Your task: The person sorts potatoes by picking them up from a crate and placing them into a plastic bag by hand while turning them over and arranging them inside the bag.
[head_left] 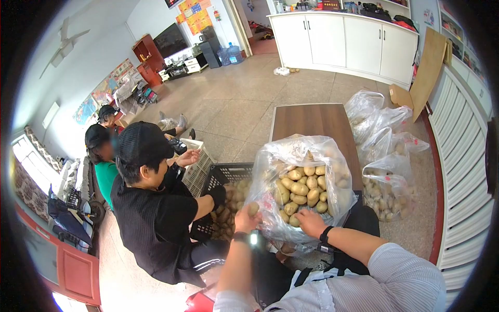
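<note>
A clear plastic bag [340,200], its mouth spread wide, is full of yellow-brown potatoes [299,188]. My left hand [245,221] is at the bag's left edge, its fingers closed round a single potato [253,209]. Inside the near part of the bag, my right hand [312,223] has its fingers bent over another potato [294,220]; the palm side is hidden. Left of the bag stands a black plastic crate [232,169] with more potatoes in it.
A person in black [150,208] sits at my left, one gloved hand [217,196] in the crate. Behind that crate is a white crate [195,174]. A brown wooden table [309,119] lies beyond the bag; several tied bags of potatoes [384,195] stand on the floor at right.
</note>
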